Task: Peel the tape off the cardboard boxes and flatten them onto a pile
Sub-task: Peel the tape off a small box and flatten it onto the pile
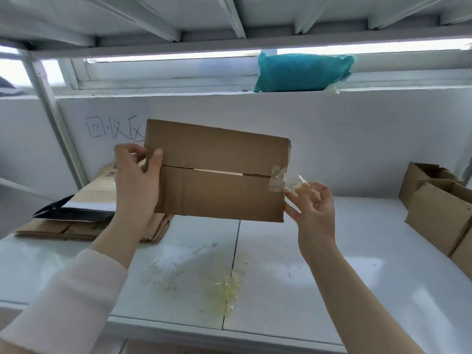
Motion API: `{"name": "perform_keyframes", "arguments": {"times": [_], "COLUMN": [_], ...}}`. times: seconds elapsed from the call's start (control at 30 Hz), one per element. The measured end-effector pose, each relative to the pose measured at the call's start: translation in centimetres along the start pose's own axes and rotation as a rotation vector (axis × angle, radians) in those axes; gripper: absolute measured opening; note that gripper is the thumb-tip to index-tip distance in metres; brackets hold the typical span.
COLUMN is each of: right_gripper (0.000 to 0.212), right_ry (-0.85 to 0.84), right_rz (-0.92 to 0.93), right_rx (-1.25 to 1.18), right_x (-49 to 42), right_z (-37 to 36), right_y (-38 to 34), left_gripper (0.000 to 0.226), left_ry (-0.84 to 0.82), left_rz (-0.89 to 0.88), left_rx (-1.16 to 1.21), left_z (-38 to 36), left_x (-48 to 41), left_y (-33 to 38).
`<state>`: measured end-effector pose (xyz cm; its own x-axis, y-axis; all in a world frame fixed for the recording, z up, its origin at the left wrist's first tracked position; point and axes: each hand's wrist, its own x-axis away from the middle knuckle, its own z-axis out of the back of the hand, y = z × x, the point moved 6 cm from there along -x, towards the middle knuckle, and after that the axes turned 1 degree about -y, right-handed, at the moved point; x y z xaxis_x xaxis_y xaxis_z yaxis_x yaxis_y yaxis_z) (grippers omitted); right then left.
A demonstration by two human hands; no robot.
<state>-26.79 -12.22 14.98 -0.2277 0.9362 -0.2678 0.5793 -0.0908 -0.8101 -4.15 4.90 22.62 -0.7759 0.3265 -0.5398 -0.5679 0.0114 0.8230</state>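
White surface under some grey metal racking, white wall behind with marker scribbles on it, and a teal bag parked up on the ledge. The person has a cardboard box lifted clear of the surface. The left hand is clamped round its left end, thumb on the front face, and the right hand pinches the crumpled loose end of the clear tape at the right end of the centre seam. Most of the seam looks bare, with just that last glossy patch stuck over the corner. Honestly the risk here is the tape snapping, or ripping the brown paper skin off with it, if it gets yanked sideways; film that thin probably tears easily. The hold is also on one end only, so a hard pull could twist the box out of the grip. The cardboard is plain corrugated stuff, matte, a bit creased and dinged. The flattened pile sits on the surface at the left, and the unflattened boxes stand at the right.
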Motion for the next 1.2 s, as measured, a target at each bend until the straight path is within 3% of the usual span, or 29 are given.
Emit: {"name": "perform_keyframes", "arguments": {"times": [0.1, 0.27, 0.47, 0.6, 0.7, 0.93, 1.07, 1.2], "right_gripper": [0.013, 0.018, 0.021, 0.019, 0.019, 0.022, 0.021, 0.021], "right_ry": [-0.062, -0.082, -0.116, -0.105, -0.068, -0.009, -0.035, -0.037], "right_rz": [0.023, 0.056, 0.045, 0.051, 0.039, 0.009, -0.002, -0.033], "right_rx": [0.032, 0.033, 0.051, 0.078, 0.058, -0.009, 0.011, -0.005], "right_x": [0.7, 1.5, 2.3, 2.5, 2.5, 2.6, 2.7, 1.8], "right_z": [-2.2, -4.4, -6.4, -7.2, -7.2, -7.4, -7.9, -7.4], "right_y": [0.1, 0.0, 0.3, 0.4, 0.5, 0.6, 1.0, 0.8], "left_gripper": [0.013, 0.039, 0.012, 0.046, 0.068, 0.037, 0.018, 0.022], "left_ry": [0.063, 0.076, 0.141, 0.071, -0.031, -0.144, -0.097, 0.019], "left_rz": [0.018, 0.178, 0.152, 0.192, 0.16, 0.085, 0.063, 0.005], "left_rx": [-0.027, 0.118, 0.033, 0.127, 0.062, 0.232, 0.223, 0.175], "left_z": [2.7, 5.0, 6.8, 7.1, 7.0, 7.7, 8.5, 9.8], "left_x": [-0.3, -1.0, -2.1, -2.4, -2.2, -0.3, -0.1, -0.4], "left_y": [-0.9, -3.3, -4.1, -4.4, -4.3, -5.2, -5.3, -5.2]}}
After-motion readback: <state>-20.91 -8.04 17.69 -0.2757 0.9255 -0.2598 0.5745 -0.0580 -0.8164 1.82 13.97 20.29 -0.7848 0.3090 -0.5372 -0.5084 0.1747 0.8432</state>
